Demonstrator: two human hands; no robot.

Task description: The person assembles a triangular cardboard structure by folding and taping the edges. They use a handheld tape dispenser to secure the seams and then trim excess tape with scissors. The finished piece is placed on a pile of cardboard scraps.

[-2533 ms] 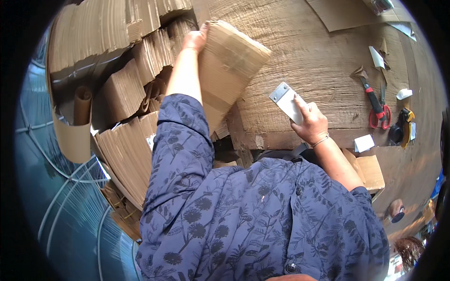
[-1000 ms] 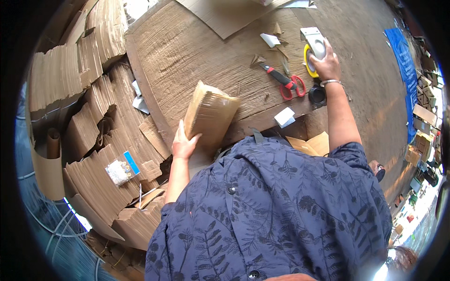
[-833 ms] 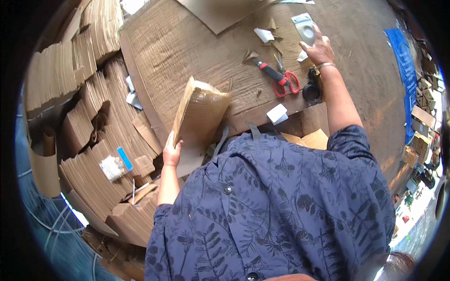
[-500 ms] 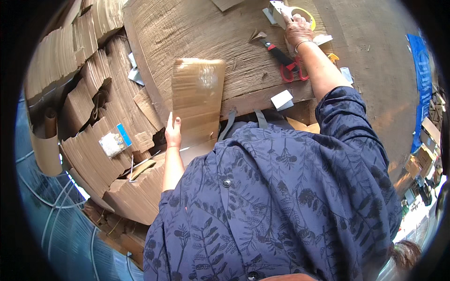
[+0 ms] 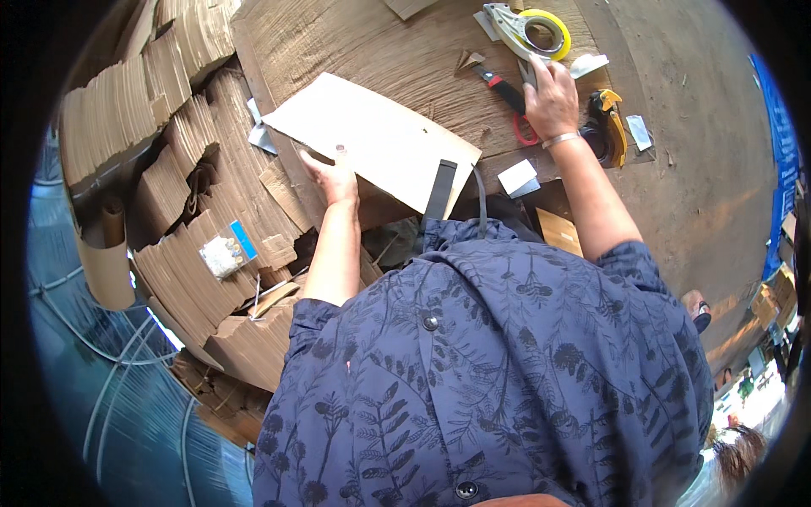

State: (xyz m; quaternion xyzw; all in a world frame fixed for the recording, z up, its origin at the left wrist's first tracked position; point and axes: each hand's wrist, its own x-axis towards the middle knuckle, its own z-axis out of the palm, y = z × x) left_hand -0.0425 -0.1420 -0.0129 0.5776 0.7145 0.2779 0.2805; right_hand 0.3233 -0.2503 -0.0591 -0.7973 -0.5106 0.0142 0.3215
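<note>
A flat cardboard piece (image 5: 372,131), its face bright and pale, slants across the table edge in front of me. My left hand (image 5: 332,179) grips its near left edge, thumb on top and fingers underneath. To the right, the bent fingers of my right hand (image 5: 553,103) close over a slim grey thing (image 5: 528,73), mostly covered, whose kind I cannot make out. Just beyond those fingers lies a pale tape dispenser (image 5: 505,29) with a yellow-rimmed roll. Beside the hand is a black-and-red handled tool (image 5: 506,94) with a red loop, partly hidden.
Stacks of cardboard (image 5: 190,262) fill the left side, with a small clear bag (image 5: 223,256) on top. A yellow-and-black tape dispenser (image 5: 610,131) sits right of my right wrist. White paper slips (image 5: 518,177) lie on the wooden table (image 5: 355,46). A blue sheet (image 5: 767,169) hangs far right.
The cardboard has swung from upright to slanting, and its face looks paler. My right hand has come off the pale tape dispenser and moved nearer, onto the grey thing. The yellow-and-black dispenser has come into fuller view.
</note>
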